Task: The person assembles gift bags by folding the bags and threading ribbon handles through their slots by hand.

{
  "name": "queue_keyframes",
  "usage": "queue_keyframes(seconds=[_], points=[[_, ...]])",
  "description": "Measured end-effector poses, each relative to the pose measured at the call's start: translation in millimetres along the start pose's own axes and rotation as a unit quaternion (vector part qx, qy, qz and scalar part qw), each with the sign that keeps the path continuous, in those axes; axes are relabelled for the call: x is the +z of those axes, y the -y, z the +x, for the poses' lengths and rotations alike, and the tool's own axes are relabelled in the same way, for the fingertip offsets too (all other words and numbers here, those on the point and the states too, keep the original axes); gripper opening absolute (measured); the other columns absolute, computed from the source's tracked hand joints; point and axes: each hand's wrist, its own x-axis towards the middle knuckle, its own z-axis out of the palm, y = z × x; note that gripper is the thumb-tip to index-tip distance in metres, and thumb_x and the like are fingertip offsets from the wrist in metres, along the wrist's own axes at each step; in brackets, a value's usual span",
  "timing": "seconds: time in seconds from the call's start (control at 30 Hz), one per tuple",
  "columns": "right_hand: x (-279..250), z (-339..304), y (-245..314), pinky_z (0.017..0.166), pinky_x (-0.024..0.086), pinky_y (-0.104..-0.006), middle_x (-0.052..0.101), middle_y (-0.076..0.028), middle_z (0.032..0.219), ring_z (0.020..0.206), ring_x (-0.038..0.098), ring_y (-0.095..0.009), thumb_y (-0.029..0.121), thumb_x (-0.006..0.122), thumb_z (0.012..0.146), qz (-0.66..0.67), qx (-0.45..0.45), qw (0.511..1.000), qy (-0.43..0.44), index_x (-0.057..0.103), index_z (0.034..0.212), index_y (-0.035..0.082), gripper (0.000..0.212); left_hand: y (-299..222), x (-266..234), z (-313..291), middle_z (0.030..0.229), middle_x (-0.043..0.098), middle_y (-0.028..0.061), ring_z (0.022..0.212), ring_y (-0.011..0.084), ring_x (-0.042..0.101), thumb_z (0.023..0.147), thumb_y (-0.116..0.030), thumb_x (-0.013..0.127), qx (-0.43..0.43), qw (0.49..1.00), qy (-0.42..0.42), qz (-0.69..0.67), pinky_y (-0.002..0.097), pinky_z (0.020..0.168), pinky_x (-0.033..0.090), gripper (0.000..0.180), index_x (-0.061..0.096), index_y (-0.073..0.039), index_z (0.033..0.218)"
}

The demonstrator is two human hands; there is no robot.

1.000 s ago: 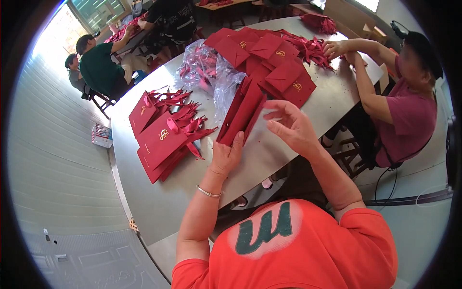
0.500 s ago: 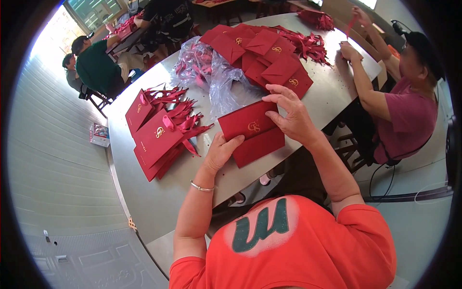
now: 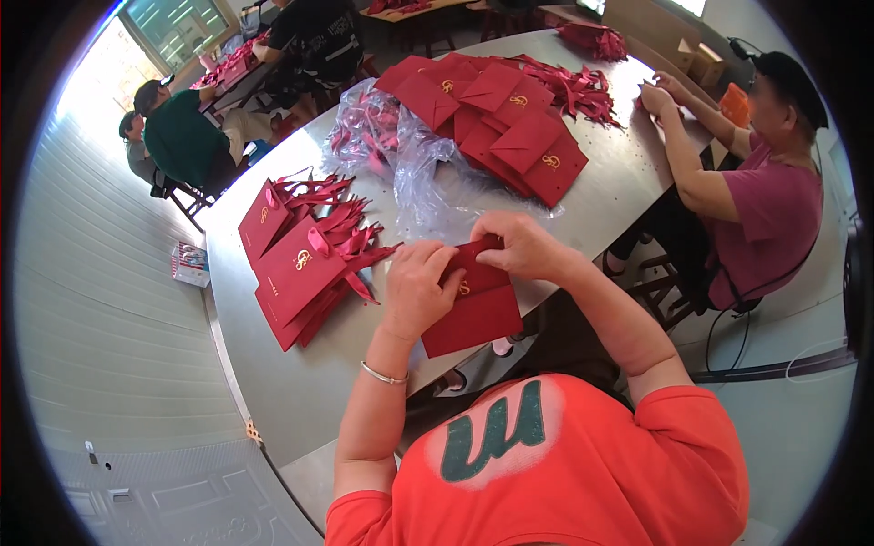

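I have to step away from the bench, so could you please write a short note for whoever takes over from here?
Left hand: gripping the upper left edge of a flat red paper bag lying at the near edge of the table.
Right hand: pinching the same bag's top edge.
Done: a pile of bags with ribbon handles lies to the left.
Left: a stack of flat red bags without ribbons sits farther back, beside a clear plastic wrapper. The bag in hand shows no ribbon yet.
A co-worker works on the right side.
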Motion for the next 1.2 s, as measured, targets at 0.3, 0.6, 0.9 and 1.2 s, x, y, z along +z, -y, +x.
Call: queue_keyframes(seconds=[0.3,0.6,0.9,1.2], points=[[-7,34,-8,0.076,0.052,-0.0334,0.068,-0.013,0.088,0.082,0.066,-0.026,0.008,0.071,0.08,-0.021,-0.025,0.999,-0.036,0.068,0.096,0.0,0.018,6,7,-8,0.089,0.069,0.0135,0.082,0.0326,0.066,0.073,-0.022,0.082,-0.137,0.99,0.036,-0.006,0.0416,0.072,0.053,0.031,0.067,-0.005,0.094],[29,131,-58,0.092,0.052,-0.0465,0.067,-0.025,0.107,0.105,0.064,-0.041,0.005,0.05,0.086,-0.322,0.053,0.945,-0.008,0.07,0.109,0.001,0.031,21,19,-14,0.08,0.07,0.0151,0.076,0.0352,0.068,0.081,-0.04,0.076,-0.214,0.969,0.12,0.0,0.0455,0.067,0.053,0.035,0.066,-0.007,0.083],[43,149,-64,0.093,0.053,-0.0461,0.065,-0.026,0.113,0.107,0.064,-0.04,0.012,0.055,0.083,-0.336,0.092,0.936,-0.052,0.071,0.102,0.001,0.026,21,20,-14,0.08,0.07,0.0146,0.074,0.0337,0.068,0.081,-0.038,0.077,-0.21,0.972,0.109,0.0,0.0413,0.067,0.053,0.034,0.067,-0.006,0.087],[32,98,-45,0.079,0.055,-0.0448,0.068,-0.021,0.09,0.086,0.067,-0.04,0.014,0.062,0.083,-0.33,0.016,0.93,-0.158,0.071,0.086,-0.001,0.018,22,18,-16,0.077,0.069,0.0142,0.072,0.0331,0.067,0.081,-0.039,0.077,-0.212,0.973,0.087,0.008,0.0422,0.065,0.052,0.035,0.067,-0.006,0.085]])
